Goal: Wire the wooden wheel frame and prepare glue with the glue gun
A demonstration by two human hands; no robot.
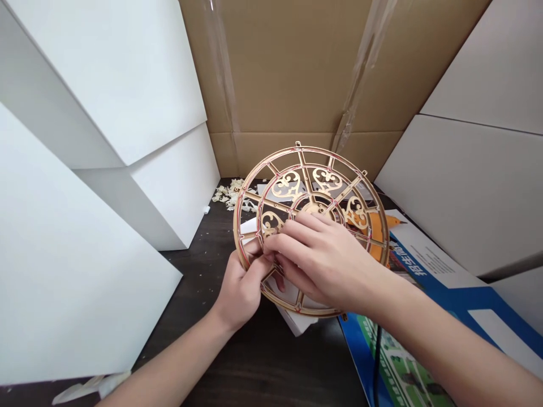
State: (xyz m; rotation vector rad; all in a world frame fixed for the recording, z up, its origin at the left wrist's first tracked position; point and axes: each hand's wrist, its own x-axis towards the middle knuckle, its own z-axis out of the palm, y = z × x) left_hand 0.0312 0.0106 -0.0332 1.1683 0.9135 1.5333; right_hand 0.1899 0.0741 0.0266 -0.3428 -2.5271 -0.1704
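Observation:
A round gold-coloured openwork frame (311,148) with spokes, rings and heart-shaped scroll ornaments (326,180) is tilted toward me above the table. Thin red lines run along its ring grooves. My left hand (244,282) is closed on the frame's lower left rim, some fingers behind it and the thumb in front. My right hand (324,254) reaches across the front, its fingertips pinched together beside my left thumb, near the lower left scrollwork. Whatever those fingertips hold is hidden. Part of a white block (297,323) shows below the frame.
White boxes (165,192) stand at left, grey-white boxes (479,186) at right. Taped cardboard (288,68) closes off the back. Cream-coloured scraps (229,195) lie on the dark table (199,277). A black cable (377,362) crosses a blue printed sheet (449,302) at right.

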